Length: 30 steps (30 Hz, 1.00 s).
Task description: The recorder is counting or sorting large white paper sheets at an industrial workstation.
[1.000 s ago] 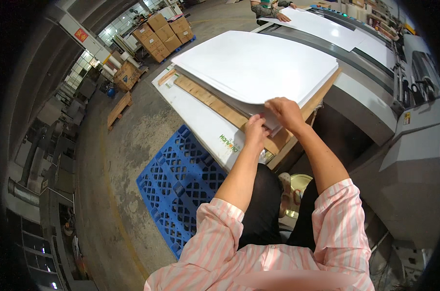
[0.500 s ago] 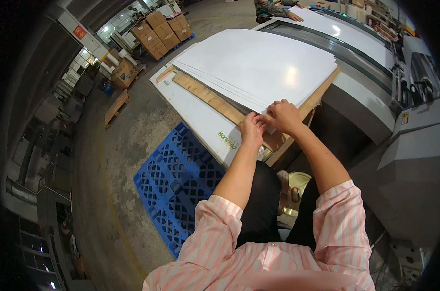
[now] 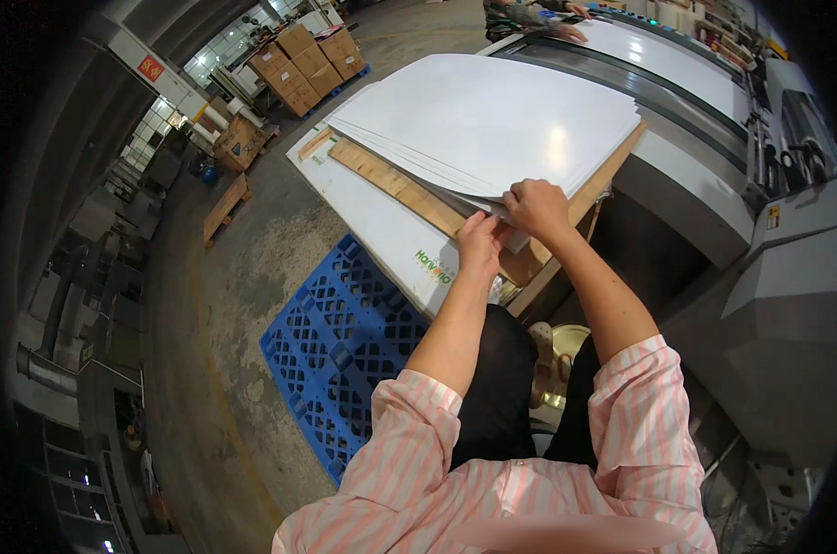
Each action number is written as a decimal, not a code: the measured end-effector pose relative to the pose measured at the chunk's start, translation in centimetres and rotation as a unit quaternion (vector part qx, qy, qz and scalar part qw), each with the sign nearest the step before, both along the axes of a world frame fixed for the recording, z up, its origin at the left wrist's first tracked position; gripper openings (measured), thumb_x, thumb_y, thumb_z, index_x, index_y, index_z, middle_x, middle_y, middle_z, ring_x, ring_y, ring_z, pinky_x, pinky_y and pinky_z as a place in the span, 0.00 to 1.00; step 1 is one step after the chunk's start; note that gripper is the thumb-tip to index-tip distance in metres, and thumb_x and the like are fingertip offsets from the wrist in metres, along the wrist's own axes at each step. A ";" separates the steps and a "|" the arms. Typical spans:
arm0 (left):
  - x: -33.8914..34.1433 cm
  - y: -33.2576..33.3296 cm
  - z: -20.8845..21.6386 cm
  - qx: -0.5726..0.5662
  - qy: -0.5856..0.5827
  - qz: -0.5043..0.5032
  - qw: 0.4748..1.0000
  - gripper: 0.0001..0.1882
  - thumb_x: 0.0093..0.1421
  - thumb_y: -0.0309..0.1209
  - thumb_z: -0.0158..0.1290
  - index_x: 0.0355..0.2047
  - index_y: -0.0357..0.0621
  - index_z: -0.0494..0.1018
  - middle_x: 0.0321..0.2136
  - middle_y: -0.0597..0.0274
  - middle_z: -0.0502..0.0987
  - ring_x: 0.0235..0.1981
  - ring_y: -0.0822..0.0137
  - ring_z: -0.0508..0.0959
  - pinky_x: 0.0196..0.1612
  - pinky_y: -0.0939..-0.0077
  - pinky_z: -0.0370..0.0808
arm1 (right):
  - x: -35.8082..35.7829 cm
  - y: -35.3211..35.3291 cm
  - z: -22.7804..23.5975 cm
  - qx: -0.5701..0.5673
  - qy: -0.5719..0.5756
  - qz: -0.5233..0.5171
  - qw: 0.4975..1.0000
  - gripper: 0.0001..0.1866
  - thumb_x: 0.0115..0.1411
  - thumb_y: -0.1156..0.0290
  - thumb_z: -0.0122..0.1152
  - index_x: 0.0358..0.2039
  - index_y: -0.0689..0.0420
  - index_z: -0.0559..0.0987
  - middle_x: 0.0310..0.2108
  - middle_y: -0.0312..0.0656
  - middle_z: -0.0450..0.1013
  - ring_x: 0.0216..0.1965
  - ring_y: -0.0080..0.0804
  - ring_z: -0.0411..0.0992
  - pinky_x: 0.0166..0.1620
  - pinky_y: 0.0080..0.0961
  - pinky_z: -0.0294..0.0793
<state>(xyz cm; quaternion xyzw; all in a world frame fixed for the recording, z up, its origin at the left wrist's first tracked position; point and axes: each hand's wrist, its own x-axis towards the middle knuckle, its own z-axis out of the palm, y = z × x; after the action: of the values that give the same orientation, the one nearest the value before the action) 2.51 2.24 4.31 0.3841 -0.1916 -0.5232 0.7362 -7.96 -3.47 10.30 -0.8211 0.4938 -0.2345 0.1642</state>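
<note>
A stack of large glossy white sheets (image 3: 492, 120) lies on a wooden board (image 3: 395, 183), its edges slightly fanned on the left. My right hand (image 3: 536, 207) is closed on the near corner of the upper sheets, fingers curled over the edge, and that corner is bent up a little. Just left of and below it, my left hand (image 3: 480, 243) has its fingers bent round the edge of the sheets under the raised corner. Its fingertips are partly hidden there. Both hands are close together at the stack's near corner.
Under the board is a white printed panel (image 3: 344, 198). A blue plastic pallet (image 3: 344, 355) lies on the floor to the left. A large grey machine (image 3: 686, 175) stands at the right, where another person's hands (image 3: 566, 32) rest by a white sheet. Cardboard boxes (image 3: 298, 60) are stacked farther off.
The near corner of the upper sheets has risen and bends up under my right hand. My hands have drawn slightly apart. The other person's hands have shifted right.
</note>
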 end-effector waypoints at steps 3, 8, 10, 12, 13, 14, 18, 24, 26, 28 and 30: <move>0.0 -0.1 -0.2 0.006 0.006 -0.003 1.000 0.09 0.53 0.21 0.45 0.36 0.36 0.64 0.32 0.57 0.70 0.32 0.64 0.73 0.35 0.69 0.74 | -0.7 -0.4 -0.2 -0.219 -0.019 0.026 0.975 0.12 0.49 0.62 0.53 0.20 0.56 0.77 0.21 0.42 0.72 0.27 0.40 0.70 0.29 0.34 0.70; 0.0 -0.2 -0.1 0.026 0.001 -0.003 1.000 0.13 0.53 0.24 0.47 0.40 0.36 0.63 0.33 0.56 0.70 0.31 0.65 0.73 0.31 0.71 0.74 | -2.3 -1.5 0.0 -0.210 0.043 0.146 0.966 0.08 0.50 0.64 0.54 0.24 0.55 0.76 0.26 0.39 0.72 0.29 0.37 0.70 0.31 0.33 0.70; -1.1 -0.3 0.5 0.070 -0.062 0.113 0.989 0.14 0.53 0.26 0.49 0.39 0.36 0.63 0.29 0.58 0.70 0.27 0.66 0.73 0.29 0.73 0.74 | -2.5 -1.6 -0.3 -0.220 0.004 0.163 0.962 0.09 0.50 0.64 0.55 0.27 0.55 0.76 0.28 0.39 0.72 0.31 0.37 0.69 0.33 0.32 0.70; -1.8 -0.3 1.2 0.086 -0.095 0.129 0.983 0.12 0.54 0.28 0.49 0.37 0.36 0.64 0.28 0.60 0.69 0.25 0.67 0.71 0.28 0.74 0.73 | -2.6 -1.5 -0.5 -0.232 -0.038 0.185 0.954 0.10 0.50 0.64 0.55 0.30 0.55 0.76 0.30 0.40 0.72 0.33 0.37 0.69 0.35 0.31 0.70; -1.9 -0.3 1.4 0.103 -0.128 0.144 0.976 0.10 0.55 0.29 0.49 0.35 0.37 0.65 0.26 0.61 0.68 0.23 0.68 0.69 0.28 0.74 0.71 | -2.6 -1.5 -0.6 -0.226 -0.049 0.180 0.956 0.11 0.50 0.64 0.56 0.33 0.55 0.76 0.32 0.40 0.72 0.35 0.37 0.68 0.36 0.30 0.69; -1.5 -0.3 1.2 0.101 -0.128 0.149 0.975 0.10 0.55 0.29 0.49 0.35 0.37 0.65 0.26 0.61 0.68 0.23 0.68 0.69 0.28 0.74 0.71 | -2.6 -1.5 -0.6 -0.221 -0.060 0.176 0.957 0.13 0.50 0.65 0.56 0.36 0.55 0.75 0.34 0.41 0.72 0.37 0.38 0.68 0.38 0.30 0.69; -0.9 -0.1 0.6 0.045 -0.092 0.013 0.995 0.07 0.56 0.31 0.46 0.27 0.40 0.67 0.21 0.64 0.68 0.20 0.74 0.68 0.23 0.80 0.68 | -2.3 -2.1 -1.9 -0.171 -0.102 0.162 0.966 0.14 0.49 0.63 0.57 0.35 0.56 0.76 0.35 0.42 0.71 0.37 0.40 0.67 0.38 0.30 0.68; 0.3 -0.4 -0.7 0.038 -0.162 -0.029 0.986 0.05 0.55 0.28 0.46 0.24 0.40 0.67 0.20 0.65 0.68 0.19 0.73 0.68 0.23 0.80 0.67 | 0.0 -2.1 -2.0 0.062 -0.244 0.141 0.957 0.17 0.52 0.59 0.54 0.34 0.60 0.77 0.29 0.44 0.73 0.30 0.39 0.70 0.37 0.29 0.67; -0.8 -0.5 -0.3 0.053 -0.149 -0.020 0.987 0.05 0.53 0.26 0.46 0.22 0.41 0.67 0.20 0.64 0.68 0.19 0.73 0.68 0.22 0.80 0.66 | 0.0 -3.3 -2.9 0.152 -0.473 0.049 0.866 0.19 0.54 0.58 0.53 0.33 0.64 0.77 0.24 0.40 0.73 0.25 0.28 0.68 0.33 0.24 0.66; -0.9 -0.1 0.6 0.066 -0.111 -0.009 0.992 0.04 0.53 0.25 0.46 0.22 0.40 0.67 0.20 0.64 0.68 0.20 0.72 0.69 0.22 0.80 0.67 | -0.2 -3.0 -1.6 0.209 -0.545 0.044 0.811 0.19 0.55 0.58 0.53 0.32 0.64 0.77 0.24 0.34 0.71 0.27 0.19 0.64 0.32 0.19 0.65; -0.9 0.0 0.8 0.076 -0.070 -0.001 0.995 0.04 0.52 0.24 0.46 0.22 0.40 0.67 0.20 0.64 0.68 0.21 0.72 0.69 0.22 0.79 0.67 | -0.2 -3.2 -1.0 0.209 -0.613 -0.010 0.762 0.18 0.56 0.59 0.52 0.32 0.64 0.77 0.25 0.33 0.70 0.27 0.18 0.63 0.31 0.16 0.64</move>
<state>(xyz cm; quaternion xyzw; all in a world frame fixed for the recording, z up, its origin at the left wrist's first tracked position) 1.63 2.27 5.14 0.4745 -0.2024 -0.5086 0.6894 -8.12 -6.67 9.25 -0.4424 0.3324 -0.5809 0.5969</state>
